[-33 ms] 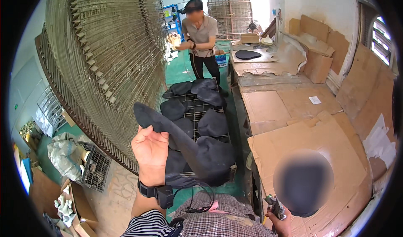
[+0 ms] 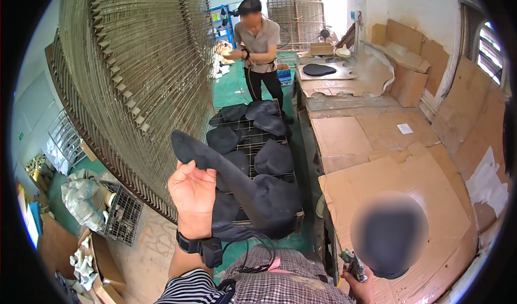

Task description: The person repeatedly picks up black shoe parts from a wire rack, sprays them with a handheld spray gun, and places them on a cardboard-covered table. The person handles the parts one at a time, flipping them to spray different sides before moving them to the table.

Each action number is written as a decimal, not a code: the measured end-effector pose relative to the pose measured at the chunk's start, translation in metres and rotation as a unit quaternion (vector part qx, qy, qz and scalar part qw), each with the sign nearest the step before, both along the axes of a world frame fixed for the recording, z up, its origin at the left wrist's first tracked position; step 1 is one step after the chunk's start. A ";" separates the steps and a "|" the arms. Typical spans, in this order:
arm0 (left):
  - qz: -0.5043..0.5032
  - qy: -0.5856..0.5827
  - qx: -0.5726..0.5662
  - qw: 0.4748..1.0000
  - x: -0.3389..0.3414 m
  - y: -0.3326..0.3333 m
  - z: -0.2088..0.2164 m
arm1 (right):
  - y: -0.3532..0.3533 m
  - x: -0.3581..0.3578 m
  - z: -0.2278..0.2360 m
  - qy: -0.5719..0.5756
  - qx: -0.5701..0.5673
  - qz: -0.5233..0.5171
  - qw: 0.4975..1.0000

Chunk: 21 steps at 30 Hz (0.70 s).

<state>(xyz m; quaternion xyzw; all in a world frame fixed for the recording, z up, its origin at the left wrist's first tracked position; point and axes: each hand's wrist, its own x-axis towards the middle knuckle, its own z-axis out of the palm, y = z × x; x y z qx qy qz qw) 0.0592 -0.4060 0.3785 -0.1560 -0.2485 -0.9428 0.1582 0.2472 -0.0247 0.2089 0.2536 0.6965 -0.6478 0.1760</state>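
My left hand (image 2: 192, 188), raised at the middle, pinches the upper part of a long, curved dark pad (image 2: 226, 175) between thumb and fingers. The pad slants down to the right, its lower end over other dark pads (image 2: 277, 199) on a wire rack (image 2: 252, 152). Low at the right, my right hand (image 2: 360, 283) is closed round a small metal spray gun (image 2: 354, 266), partly hidden by the fingers. Beside it, on the cardboard-covered bench (image 2: 344, 196), lies a dark rounded pad (image 2: 389, 242), blurred in the picture.
A tall stack of wire racks (image 2: 145, 61) rises at the left. Another person (image 2: 258, 42) stands beyond the rack of pads. Farther along the bench lies a dark flat pad (image 2: 318, 69). A black crate (image 2: 124, 212) and a cardboard box (image 2: 105, 266) stand at lower left.
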 end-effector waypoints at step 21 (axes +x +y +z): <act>-0.069 -0.046 0.052 0.995 -0.019 -0.004 0.018 | -0.037 -0.018 -0.002 0.034 -0.009 -0.027 0.999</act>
